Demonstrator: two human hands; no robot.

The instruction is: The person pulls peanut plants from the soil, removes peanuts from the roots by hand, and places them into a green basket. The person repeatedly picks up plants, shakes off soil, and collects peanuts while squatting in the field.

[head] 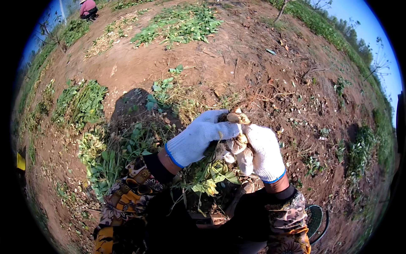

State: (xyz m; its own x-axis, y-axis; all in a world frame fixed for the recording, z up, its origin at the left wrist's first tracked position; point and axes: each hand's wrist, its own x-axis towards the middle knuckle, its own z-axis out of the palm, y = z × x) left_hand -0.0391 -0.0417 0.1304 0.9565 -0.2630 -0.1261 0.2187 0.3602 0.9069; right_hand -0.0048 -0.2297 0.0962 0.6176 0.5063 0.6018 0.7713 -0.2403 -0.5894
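My left hand (203,136), in a white knit glove with a blue cuff edge, grips a peanut plant near its roots. The plant's leaves (219,179) hang down below that hand, over my lap. Several soil-stained peanut pods (238,118) show at the left fingertips, and more pale pods (238,144) lie between the two hands. From the other side, my right hand (265,152), gloved alike, has its fingers closed around pods in the cluster. Its palm side is partly hidden.
Pulled peanut plants (127,146) lie at my left, with another heap (81,101) farther out. More green plants (187,23) are spread ahead on bare soil (127,70). A dark green round container (314,219) is at my right. Another person (88,9) crouches far left.
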